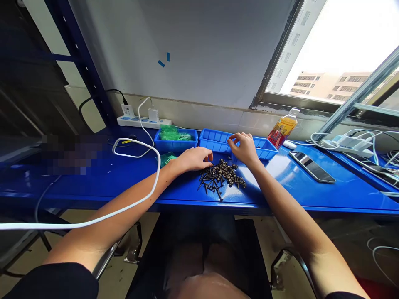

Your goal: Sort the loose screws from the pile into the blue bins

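A heap of dark screws (222, 174) lies loose on the blue table (183, 189) in front of me. At its left edge is my left hand (196, 158), its fingers curled and its fingertips by the screws; what they hold, if anything, is hidden. My right hand (245, 148) hovers above the right side of a blue bin (213, 140) behind the heap. Its thumb and fingers are bent together, and anything between them is too small to make out. Another blue bin (264, 149) stands partly behind my right wrist.
Green plastic bags (174, 133) fill a blue bin (176, 145) at the left, with another green bag (166, 158) before it. A white cable (137, 203) crosses over my left arm. To the right are a drink bottle (283, 128) and a phone (312, 167). A power strip (143, 121) lies along the wall.
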Demonstrator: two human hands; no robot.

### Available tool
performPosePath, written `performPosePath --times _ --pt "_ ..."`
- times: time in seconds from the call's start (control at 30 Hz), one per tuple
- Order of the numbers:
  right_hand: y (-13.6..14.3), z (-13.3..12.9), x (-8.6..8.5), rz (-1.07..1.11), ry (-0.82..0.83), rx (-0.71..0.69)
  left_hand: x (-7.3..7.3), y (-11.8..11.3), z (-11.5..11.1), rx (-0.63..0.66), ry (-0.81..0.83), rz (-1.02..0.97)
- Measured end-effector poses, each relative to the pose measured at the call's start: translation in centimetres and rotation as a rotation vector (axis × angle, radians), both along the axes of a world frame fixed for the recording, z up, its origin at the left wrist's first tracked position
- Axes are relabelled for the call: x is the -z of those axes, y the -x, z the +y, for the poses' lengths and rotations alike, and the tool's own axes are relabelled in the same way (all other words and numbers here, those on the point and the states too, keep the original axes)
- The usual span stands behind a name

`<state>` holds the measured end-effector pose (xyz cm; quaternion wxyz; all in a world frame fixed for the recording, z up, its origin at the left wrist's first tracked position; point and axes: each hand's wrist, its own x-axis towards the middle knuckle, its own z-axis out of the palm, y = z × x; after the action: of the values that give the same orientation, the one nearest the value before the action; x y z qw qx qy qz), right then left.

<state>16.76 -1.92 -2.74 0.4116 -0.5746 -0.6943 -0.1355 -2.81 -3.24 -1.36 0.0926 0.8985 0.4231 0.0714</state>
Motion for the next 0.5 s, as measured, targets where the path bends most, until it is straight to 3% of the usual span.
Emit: performPosePath --times 0.13,0.3,0.5 --pt "0.8 -0.8 -0.6 -0.024 0.003 -0.096 -0.1 0.0 0.1 -0.041 0.018 0.026" --pt "3.2 -2.4 -0.7 -0.234 0.166 -0.375 0.1 0.1 0.3 -0.086 0.017 0.03" --pt "4.1 -2.6 -0.1 -0.291 0.292 -0.389 -0.5 1.4 1.0 -0.085 0.001 0.09"
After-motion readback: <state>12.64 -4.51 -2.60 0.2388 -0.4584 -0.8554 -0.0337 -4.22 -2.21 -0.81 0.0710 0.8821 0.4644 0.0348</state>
